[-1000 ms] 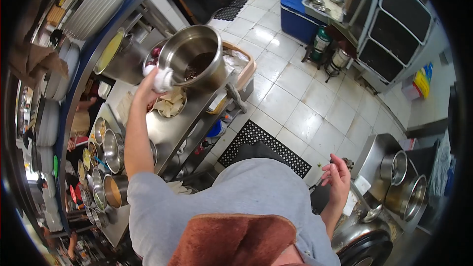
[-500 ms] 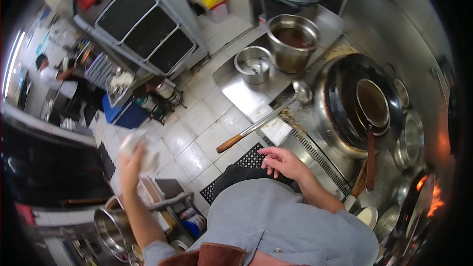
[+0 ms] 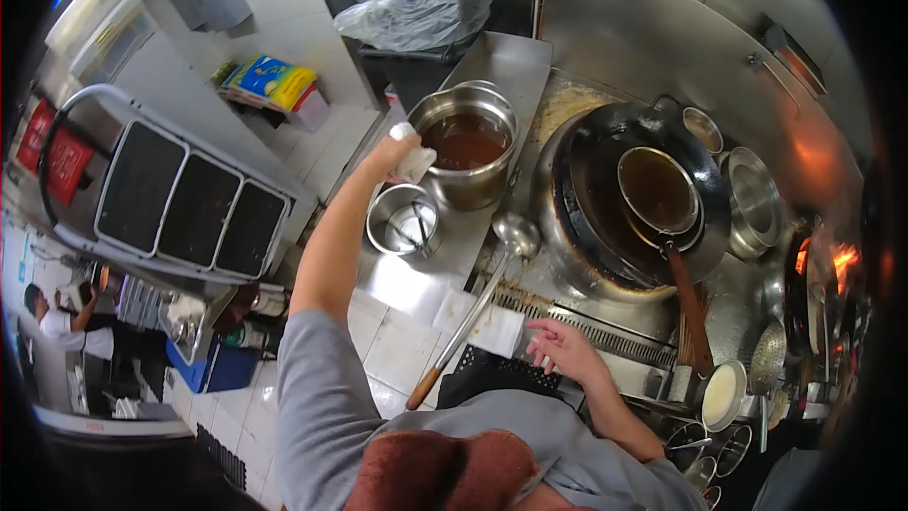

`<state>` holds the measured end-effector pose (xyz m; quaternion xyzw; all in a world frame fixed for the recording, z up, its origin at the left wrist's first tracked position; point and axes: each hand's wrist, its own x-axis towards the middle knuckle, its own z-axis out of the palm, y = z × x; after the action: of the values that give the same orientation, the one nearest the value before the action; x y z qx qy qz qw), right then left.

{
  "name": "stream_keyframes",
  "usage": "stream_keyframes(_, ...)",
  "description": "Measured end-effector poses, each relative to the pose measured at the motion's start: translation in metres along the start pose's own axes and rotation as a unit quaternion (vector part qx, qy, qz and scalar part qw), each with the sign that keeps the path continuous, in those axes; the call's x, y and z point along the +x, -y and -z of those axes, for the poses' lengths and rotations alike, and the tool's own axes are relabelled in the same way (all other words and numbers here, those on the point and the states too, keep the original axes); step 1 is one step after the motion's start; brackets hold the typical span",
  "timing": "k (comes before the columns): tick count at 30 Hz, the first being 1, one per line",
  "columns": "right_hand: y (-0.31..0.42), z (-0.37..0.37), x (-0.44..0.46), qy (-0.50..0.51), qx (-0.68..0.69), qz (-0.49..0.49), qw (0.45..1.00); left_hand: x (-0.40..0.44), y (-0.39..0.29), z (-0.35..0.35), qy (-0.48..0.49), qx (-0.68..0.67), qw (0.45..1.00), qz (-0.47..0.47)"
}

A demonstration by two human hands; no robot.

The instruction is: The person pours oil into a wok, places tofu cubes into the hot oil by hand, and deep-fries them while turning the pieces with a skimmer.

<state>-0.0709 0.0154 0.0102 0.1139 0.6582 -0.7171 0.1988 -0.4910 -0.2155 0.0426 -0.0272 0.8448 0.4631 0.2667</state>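
My left hand (image 3: 390, 153) grips a bunched white cloth (image 3: 416, 165) against the left side of a tall steel pot (image 3: 470, 191), near its rim. Reddish-brown liquid fills part of that pot. Just below this hand stands a smaller steel pot (image 3: 386, 227) with utensils inside. My right hand (image 3: 566, 352) hovers by the counter's front edge with loosely bent fingers apart and nothing in them. Close to its fingertips lies a folded white cloth (image 3: 496, 329). A long ladle (image 3: 517, 235) rests across that cloth, its wooden handle pointing towards me.
A large black wok (image 3: 591, 237) holds a round strainer (image 3: 659, 191) with a wooden handle. Flames (image 3: 842, 265) burn at the far right. A folded step ladder (image 3: 194, 194) stands left, and a bagged bin (image 3: 421, 19) behind. Another person (image 3: 76, 326) works far left.
My left hand has swung from the lower left to the tall pot, carrying the white cloth. The view has turned towards the left of the kitchen counter. My right hand stays near the counter edge.
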Motion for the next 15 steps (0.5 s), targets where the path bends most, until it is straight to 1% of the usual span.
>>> stream_keyframes(1, 0.001, 0.000, 0.006, -0.003, 0.000, -0.008, 1.000, 0.020, 0.001, -0.003, -0.004, 0.064, 0.997, 0.043)
stream_keyframes(2, 0.001, 0.001, 0.012, -0.004, 0.001, -0.017, 1.000, 0.040, 0.000, -0.008, -0.021, 0.044, 0.991, 0.121)
stream_keyframes(4, 0.006, 0.000, 0.021, -0.015, 0.004, -0.032, 0.999, 0.030, -0.008, 0.000, 0.060, -0.033, 0.989, 0.134)
stream_keyframes(5, 0.007, -0.001, 0.025, -0.014, 0.002, -0.029, 0.999, 0.026, -0.013, -0.001, 0.075, -0.059, 0.980, 0.173)
stream_keyframes(6, 0.008, -0.001, 0.028, -0.010, 0.000, -0.025, 1.000, 0.028, -0.010, -0.005, 0.081, -0.054, 0.979, 0.177)
stream_keyframes(8, 0.011, -0.003, 0.032, -0.013, 0.002, -0.027, 1.000, 0.027, -0.004, -0.006, 0.080, -0.175, 0.967, 0.164)
stream_keyframes(10, 0.012, -0.003, 0.033, -0.019, 0.008, -0.032, 0.999, 0.021, -0.002, -0.011, 0.068, -0.185, 0.969, 0.148)
stream_keyframes(12, 0.006, 0.002, 0.030, -0.025, 0.012, -0.035, 0.999, 0.023, 0.000, -0.014, 0.065, -0.221, 0.967, 0.106)
stream_keyframes(15, -0.005, 0.008, 0.018, -0.030, 0.011, -0.053, 0.998, 0.040, 0.016, -0.016, 0.062, -0.236, 0.963, 0.114)
